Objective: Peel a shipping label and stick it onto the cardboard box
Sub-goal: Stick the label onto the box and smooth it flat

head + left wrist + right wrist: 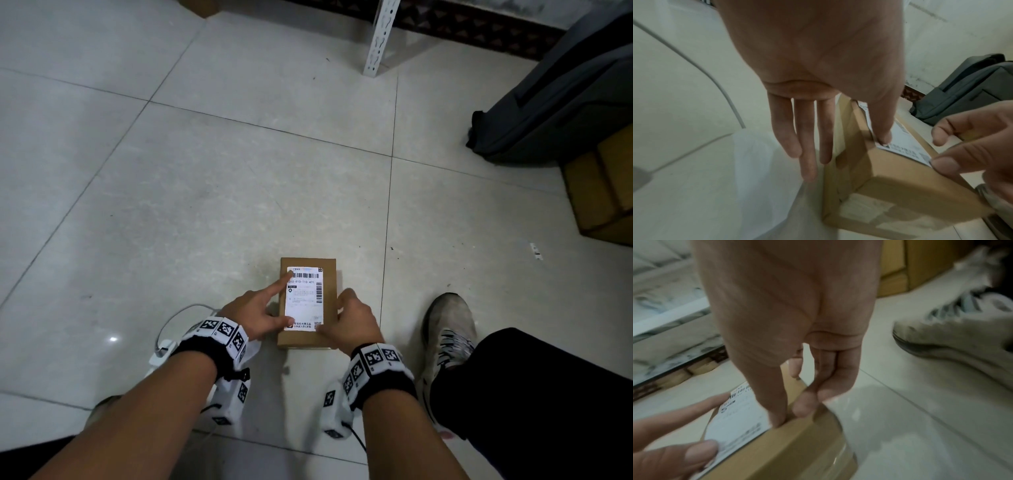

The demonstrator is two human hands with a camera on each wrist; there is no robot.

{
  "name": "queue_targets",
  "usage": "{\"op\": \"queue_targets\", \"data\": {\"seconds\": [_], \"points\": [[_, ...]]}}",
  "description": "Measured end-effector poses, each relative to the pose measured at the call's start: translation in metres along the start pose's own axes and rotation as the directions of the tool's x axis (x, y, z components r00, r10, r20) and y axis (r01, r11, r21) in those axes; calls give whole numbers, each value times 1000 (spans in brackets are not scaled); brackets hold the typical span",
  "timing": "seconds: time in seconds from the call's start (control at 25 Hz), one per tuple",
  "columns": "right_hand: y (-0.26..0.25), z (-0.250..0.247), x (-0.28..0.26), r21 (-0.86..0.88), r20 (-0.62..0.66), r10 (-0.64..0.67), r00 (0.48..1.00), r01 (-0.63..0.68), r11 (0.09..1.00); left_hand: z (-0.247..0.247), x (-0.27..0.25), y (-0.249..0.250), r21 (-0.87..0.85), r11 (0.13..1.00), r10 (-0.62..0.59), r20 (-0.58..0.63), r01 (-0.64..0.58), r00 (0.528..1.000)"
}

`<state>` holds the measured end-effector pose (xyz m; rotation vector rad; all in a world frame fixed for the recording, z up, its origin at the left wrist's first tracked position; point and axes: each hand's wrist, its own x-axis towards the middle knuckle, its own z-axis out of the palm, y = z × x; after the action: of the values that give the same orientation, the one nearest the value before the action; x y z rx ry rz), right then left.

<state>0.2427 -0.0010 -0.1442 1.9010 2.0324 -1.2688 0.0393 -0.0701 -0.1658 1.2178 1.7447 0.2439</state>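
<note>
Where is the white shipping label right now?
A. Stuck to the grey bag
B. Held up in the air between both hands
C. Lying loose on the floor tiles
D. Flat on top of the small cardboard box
D: the shipping label lies flat on top of the cardboard box, with the left hand and right hand pressing fingers on it.

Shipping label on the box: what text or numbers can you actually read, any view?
"010-010-T10-431": on the shipping label, under the top barcode, head view.
Barcodes, small print and the bottom line of characters on the label: too small to read.
Wrist views: label print blurred.
Cardboard box: no readable text.
</note>
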Motion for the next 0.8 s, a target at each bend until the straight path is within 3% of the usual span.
{"op": "queue_targets", "data": {"seconds": [0.16,0.28,0.48,0.64,0.8], "points": [[-16,-23,11,-279,60,-98,993,111,954,-14,2,7,88,995,-48,3,48,999],[-23,-31,16,-435,193,-141,971,213,875,-22,3,18,280,958,-67,-5,66,998],[-22,-30,24,-487,294,-128,947,264,832,-26,2,25,418,902,-101,-46,111,994],[-14,-33,25,-423,267,-129,955,236,875,-28,0,24,363,925,-105,-35,111,994],[-3,-35,25,-315,224,-144,964,211,925,-29,0,22,112,987,-120,50,114,991]]}}
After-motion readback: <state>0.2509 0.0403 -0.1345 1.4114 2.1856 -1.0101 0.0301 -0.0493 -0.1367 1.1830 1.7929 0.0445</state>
